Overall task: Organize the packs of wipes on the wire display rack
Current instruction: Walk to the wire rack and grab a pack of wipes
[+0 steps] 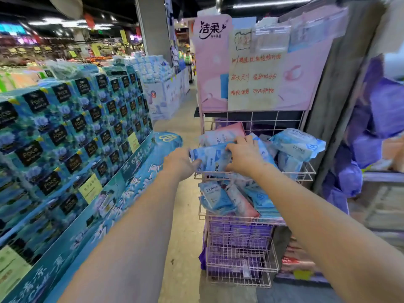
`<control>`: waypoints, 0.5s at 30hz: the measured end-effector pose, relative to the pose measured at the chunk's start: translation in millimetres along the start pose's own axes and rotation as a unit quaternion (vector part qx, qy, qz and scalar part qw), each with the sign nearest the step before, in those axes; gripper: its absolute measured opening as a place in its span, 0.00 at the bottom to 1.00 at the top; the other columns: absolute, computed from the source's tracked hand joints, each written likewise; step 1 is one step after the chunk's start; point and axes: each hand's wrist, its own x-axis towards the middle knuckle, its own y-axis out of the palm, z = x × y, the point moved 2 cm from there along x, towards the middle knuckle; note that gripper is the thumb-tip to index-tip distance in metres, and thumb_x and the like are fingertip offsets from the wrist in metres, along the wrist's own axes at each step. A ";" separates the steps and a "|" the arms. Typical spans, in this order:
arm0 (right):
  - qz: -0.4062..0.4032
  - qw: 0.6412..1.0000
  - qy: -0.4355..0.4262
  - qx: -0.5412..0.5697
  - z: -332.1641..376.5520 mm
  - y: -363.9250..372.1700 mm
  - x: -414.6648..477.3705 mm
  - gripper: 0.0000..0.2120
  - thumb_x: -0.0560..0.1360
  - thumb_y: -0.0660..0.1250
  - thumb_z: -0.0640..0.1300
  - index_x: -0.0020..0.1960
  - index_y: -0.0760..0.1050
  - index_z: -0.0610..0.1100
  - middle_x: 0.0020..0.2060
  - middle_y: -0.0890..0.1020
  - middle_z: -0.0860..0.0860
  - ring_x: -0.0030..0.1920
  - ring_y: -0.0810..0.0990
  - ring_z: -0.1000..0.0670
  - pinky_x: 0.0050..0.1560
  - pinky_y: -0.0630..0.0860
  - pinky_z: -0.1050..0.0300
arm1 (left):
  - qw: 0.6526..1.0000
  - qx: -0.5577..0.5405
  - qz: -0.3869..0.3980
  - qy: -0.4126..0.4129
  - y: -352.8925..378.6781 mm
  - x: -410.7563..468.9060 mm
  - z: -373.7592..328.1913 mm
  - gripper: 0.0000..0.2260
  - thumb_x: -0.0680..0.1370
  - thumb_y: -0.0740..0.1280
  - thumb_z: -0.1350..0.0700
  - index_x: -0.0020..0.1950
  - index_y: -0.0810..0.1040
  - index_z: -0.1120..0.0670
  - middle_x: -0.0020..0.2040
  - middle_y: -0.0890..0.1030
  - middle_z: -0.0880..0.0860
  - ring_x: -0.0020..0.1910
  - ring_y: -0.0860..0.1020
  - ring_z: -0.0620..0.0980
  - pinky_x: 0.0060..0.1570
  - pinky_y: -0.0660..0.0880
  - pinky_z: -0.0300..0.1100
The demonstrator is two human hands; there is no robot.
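A pink wire display rack [306, 171] stands ahead with several tiers. In its top basket both hands hold one blue pack of wipes [213, 158]. My left hand [180, 162] grips the pack's left end. My right hand [244, 154] curls over its top right part. Behind it lies a pink pack [227, 132], and more blue packs [297, 143] are piled at the right. The second tier holds blue packs [213, 196] and a pink pack [240, 202] lying untidily. Lower baskets hold purple packs [240, 234].
A tall blue stack of tissue boxes [72, 119] on a blue base lines the left side. A pink sign board [258, 68] tops the rack. Purple packages [376, 119] hang at the right beside a grey post. The floor aisle [183, 237] runs between stack and rack.
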 end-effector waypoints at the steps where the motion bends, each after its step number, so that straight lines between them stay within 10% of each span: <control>1: 0.002 1.000 0.009 0.007 1.0 -1.3 0.7 0.28 0.68 0.76 0.54 0.67 0.77 0.51 0.63 0.72 0.46 0.66 0.66 0.40 0.67 0.62 0.47 | 0.999 -0.035 -0.002 0.005 -2.1 3.1 -0.1 0.18 0.78 0.70 0.41 0.41 0.66 0.50 0.42 0.75 0.51 0.49 0.77 0.61 0.47 0.71 0.50; 8: -0.057 0.988 0.097 0.102 -2.6 -8.2 9.4 0.33 0.64 0.79 0.64 0.64 0.78 0.52 0.61 0.76 0.47 0.64 0.70 0.42 0.62 0.69 0.48 | 0.943 -0.322 -0.062 0.059 -32.9 17.6 -15.3 0.06 0.81 0.67 0.58 0.55 0.73 0.49 0.45 0.76 0.46 0.39 0.75 0.45 0.36 0.71 0.33; 15: -0.104 0.981 0.108 0.122 3.7 -11.1 17.3 0.29 0.64 0.75 0.69 0.59 0.77 0.57 0.49 0.73 0.56 0.60 0.69 0.45 0.60 0.63 0.48 | 0.921 -0.380 -0.019 0.080 -47.3 34.9 -33.7 0.08 0.78 0.74 0.56 0.52 0.78 0.44 0.44 0.81 0.46 0.38 0.78 0.42 0.36 0.76 0.36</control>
